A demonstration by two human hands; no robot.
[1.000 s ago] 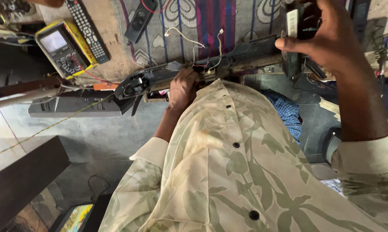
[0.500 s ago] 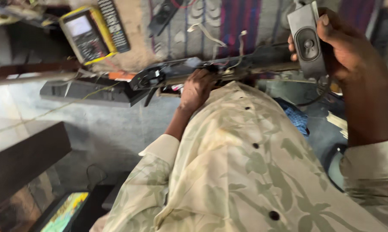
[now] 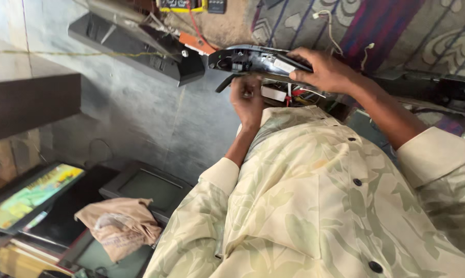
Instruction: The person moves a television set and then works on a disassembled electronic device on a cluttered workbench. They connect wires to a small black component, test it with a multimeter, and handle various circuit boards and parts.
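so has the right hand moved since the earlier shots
Yes. The right hand was raised off to the side holding a small grey device; now it has come down and in onto the long black panel, resting on top near the left hand.

A crumpled brown sack (image 3: pixel 120 226) lay on a dark screen (image 3: pixel 149 189); a lit screen (image 3: pixel 29 195) stood beside, a patterned cloth (image 3: pixel 397 31) above.
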